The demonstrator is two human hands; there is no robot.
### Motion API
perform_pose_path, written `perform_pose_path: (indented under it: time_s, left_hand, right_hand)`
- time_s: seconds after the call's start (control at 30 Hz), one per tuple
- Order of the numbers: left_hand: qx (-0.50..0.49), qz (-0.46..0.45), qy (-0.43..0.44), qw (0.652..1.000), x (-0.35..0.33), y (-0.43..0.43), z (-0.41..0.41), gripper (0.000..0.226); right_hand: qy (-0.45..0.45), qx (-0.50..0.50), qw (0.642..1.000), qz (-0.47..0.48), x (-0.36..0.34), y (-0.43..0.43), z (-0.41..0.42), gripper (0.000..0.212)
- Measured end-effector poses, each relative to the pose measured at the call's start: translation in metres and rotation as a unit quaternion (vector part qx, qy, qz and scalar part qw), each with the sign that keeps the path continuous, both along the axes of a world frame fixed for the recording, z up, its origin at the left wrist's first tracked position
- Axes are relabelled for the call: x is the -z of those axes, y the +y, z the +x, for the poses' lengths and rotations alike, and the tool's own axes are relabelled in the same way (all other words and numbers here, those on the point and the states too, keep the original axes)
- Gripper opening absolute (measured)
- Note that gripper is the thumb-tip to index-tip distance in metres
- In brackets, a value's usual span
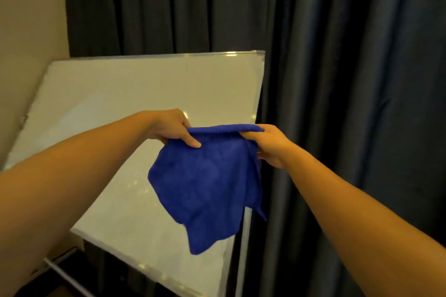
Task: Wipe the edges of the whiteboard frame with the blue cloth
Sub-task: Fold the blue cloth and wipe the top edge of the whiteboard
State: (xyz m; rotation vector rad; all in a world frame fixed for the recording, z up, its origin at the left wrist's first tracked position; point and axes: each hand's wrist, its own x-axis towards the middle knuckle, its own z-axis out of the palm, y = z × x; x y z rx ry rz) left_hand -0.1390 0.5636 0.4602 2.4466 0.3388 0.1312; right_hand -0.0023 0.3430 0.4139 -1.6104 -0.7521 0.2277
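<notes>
- At centre frame, a person's left hand (172, 129) and right hand (270, 146) hold the blue cloth (205, 185) stretched by its top edge, fingers pinched shut on each upper corner; the rest hangs free.
- The cloth touches no part of the whiteboard frame (259, 84), so wiping appears not yet begun; all 4 edges seemingly remain.
- Dark curtain (337, 55) crowds the frame's right edge; the top edge looks clear.
</notes>
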Motion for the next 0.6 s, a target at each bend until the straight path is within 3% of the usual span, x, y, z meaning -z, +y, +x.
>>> perform_pose_path:
  time_s: [0.07, 0.13, 0.23, 0.37, 0.5, 0.6]
  left_hand:
    - [-0.072, -0.136, -0.036, 0.987, -0.001, 0.036, -0.006, 0.044]
    - [-0.110, -0.261, -0.073, 0.956, -0.002, 0.063, -0.004, 0.046]
    - [-0.083, -0.348, -0.058, 0.932, -0.013, 0.098, 0.008, 0.046]
    - [-0.033, -0.245, 0.009, 0.969, -0.052, 0.155, 0.020, 0.047]
    - [0.013, -0.136, 0.052, 0.989, -0.098, 0.222, 0.042, 0.035]
    - [-0.018, -0.058, -0.025, 0.998, -0.122, 0.276, 0.081, 0.031]
  right_hand:
    - [0.065, -0.007, 0.995, 0.082, -0.024, 0.031, -0.004, 0.015]
    - [0.126, -0.029, 0.985, 0.113, -0.048, 0.062, -0.005, 0.019]
    - [0.084, 0.004, 0.996, 0.035, -0.078, 0.100, 0.002, 0.024]
    - [-0.101, 0.059, 0.991, -0.069, -0.123, 0.138, 0.032, 0.020]
    - [-0.152, 0.032, 0.985, -0.075, -0.176, 0.173, 0.068, 0.017]
    - [-0.186, 0.019, 0.981, -0.051, -0.209, 0.212, 0.098, 0.016]
